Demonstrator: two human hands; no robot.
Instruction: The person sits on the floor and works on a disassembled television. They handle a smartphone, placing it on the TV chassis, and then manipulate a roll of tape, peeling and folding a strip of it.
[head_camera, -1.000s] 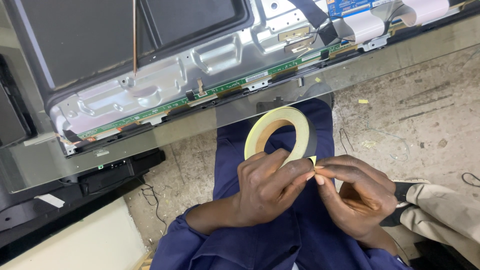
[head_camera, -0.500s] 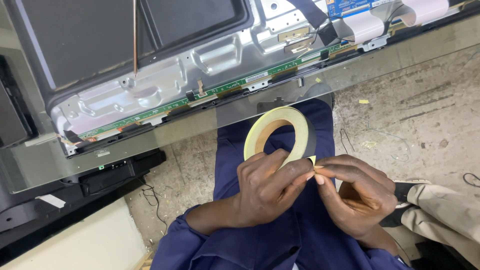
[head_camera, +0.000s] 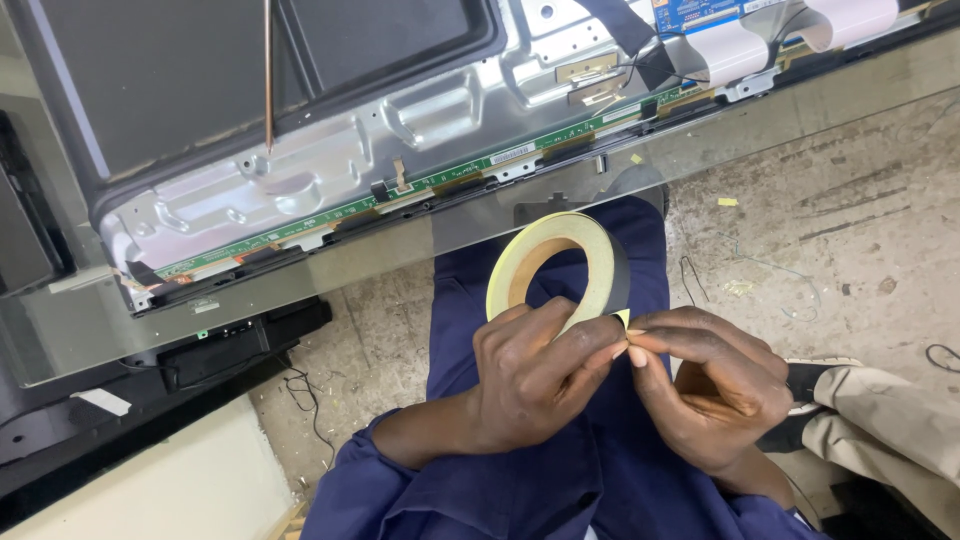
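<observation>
The tape roll (head_camera: 560, 265), below the opened screen panel (head_camera: 330, 170), is gripped by the left hand (head_camera: 530, 385); its end is pinched by right-hand fingers (head_camera: 665, 345). The end could tear if picked carelessly.

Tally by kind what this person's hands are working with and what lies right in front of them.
Hands: 2, left hand and right hand, both pinching at the roll
Tape roll: 1, yellowish sides with a black outer face
Opened flat screen: 1, metal back and green circuit strip showing
Total: 4
</observation>
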